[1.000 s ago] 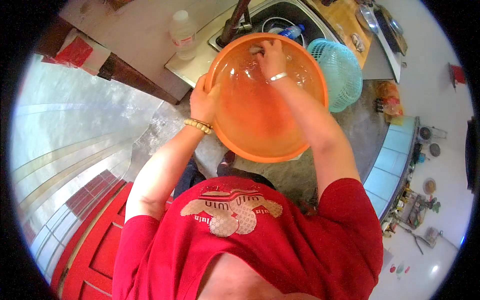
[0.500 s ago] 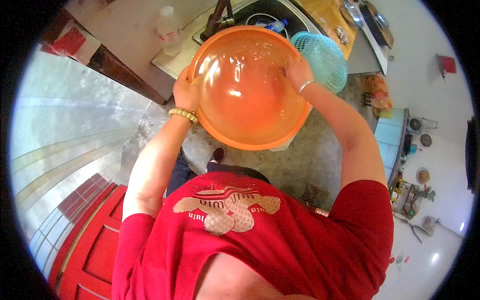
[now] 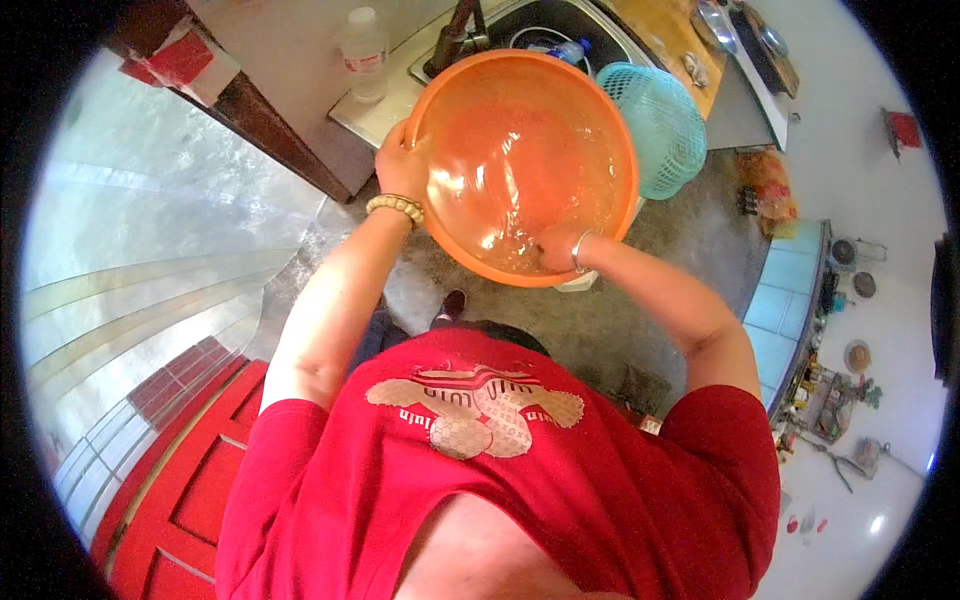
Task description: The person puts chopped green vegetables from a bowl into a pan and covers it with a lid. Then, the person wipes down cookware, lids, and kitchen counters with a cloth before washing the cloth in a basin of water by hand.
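Observation:
A round orange basin (image 3: 633, 180) with clear water (image 3: 515, 150) in it is in front of me, at the sink's near edge. My left hand (image 3: 402, 165), with a beaded bracelet at the wrist, grips the basin's left rim. Inside the basin, close to the near right wall, is my right hand (image 3: 560, 247), wearing a silver bangle. Its fingers dip into the water, and glare and ripples hide whether they hold anything. A light blue plastic basket (image 3: 665, 130) with holes stands just right of the basin.
Behind the basin are a dark sink (image 3: 560, 18) with a blue-capped bottle (image 3: 570, 50) and a brown faucet (image 3: 455, 42). A clear plastic bottle (image 3: 364, 60) stands on the counter at left. A wooden board (image 3: 665, 25) lies at the back right.
My right hand has moved from the basin's far right side to its near right wall. The water's ripples have shifted. My left hand keeps its hold on the rim.

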Available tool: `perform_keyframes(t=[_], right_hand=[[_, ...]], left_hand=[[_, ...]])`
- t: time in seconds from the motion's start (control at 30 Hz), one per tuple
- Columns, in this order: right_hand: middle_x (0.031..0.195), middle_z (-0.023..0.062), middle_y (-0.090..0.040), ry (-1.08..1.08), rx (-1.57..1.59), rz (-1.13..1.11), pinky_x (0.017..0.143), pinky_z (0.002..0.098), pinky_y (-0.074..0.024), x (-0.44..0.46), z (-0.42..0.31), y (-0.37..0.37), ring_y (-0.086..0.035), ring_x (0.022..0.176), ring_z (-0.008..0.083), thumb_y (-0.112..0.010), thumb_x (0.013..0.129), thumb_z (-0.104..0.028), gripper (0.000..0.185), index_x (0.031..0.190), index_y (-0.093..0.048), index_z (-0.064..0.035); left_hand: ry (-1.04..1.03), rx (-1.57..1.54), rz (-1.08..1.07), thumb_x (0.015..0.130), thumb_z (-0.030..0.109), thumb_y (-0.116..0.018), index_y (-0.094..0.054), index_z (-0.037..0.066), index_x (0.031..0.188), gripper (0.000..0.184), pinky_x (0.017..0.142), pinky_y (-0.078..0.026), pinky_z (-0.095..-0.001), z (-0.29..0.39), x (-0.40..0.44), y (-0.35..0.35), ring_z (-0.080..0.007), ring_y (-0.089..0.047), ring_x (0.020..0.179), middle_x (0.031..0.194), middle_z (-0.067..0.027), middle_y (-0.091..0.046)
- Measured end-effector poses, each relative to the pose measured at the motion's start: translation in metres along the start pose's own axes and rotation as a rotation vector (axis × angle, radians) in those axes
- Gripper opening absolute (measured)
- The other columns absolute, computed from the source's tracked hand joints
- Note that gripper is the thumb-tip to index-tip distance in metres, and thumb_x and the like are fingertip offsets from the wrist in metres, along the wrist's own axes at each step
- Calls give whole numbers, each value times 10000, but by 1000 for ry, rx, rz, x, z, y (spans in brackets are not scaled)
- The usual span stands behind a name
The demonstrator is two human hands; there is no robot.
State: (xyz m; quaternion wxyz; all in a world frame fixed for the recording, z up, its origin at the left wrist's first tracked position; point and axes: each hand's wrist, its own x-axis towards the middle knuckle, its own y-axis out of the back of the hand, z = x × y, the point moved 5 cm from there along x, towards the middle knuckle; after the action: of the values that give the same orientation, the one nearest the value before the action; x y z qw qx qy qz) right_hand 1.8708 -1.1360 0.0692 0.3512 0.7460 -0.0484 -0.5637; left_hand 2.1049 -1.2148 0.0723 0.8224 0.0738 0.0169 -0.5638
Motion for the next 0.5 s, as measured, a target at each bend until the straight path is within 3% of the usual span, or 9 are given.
perform_keyframes(t=[0.03,0.13,0.3,0.37,0.5], right_hand=[[897,224,-598,147,201,81,722,428,-441,7,-12,2,-567,829,379,-485,728,-98,313,1014,-572,-8],[885,236,-583,127,212,-45,713,435,-430,34,-32,5,-554,806,385,-472,720,-62,385,1099,-511,-15],[915,247,-569,184,530,57,730,419,-433,64,-62,29,-552,822,377,-479,725,-52,372,1094,-496,-9],[890,218,-583,317,645,402,723,388,-442,86,-63,43,-567,802,327,-511,739,-76,375,1109,-490,-18],[884,161,-589,321,781,528,715,366,-444,109,-70,82,-563,794,247,-524,762,-71,358,1114,-488,-17]], left_hand=[[13,-2,-7,755,119,-618,-592,34,1028,287,710,-458,-285,-1,1,-1,-139,-580,768,863,-82,-637],[18,-74,-16,767,142,-617,-600,29,1008,267,697,-457,-281,-1,4,0,-137,-575,739,840,-71,-638],[90,-59,-39,797,202,-602,-587,14,1027,297,719,-450,-275,-5,2,-2,-137,-574,779,886,-65,-632],[83,-32,-39,802,211,-598,-584,10,1027,302,723,-448,-273,1,1,-2,-136,-572,787,893,-64,-631],[92,-35,-39,819,225,-584,-588,7,1012,291,725,-446,-275,0,2,-1,-138,-569,783,880,-68,-627]])
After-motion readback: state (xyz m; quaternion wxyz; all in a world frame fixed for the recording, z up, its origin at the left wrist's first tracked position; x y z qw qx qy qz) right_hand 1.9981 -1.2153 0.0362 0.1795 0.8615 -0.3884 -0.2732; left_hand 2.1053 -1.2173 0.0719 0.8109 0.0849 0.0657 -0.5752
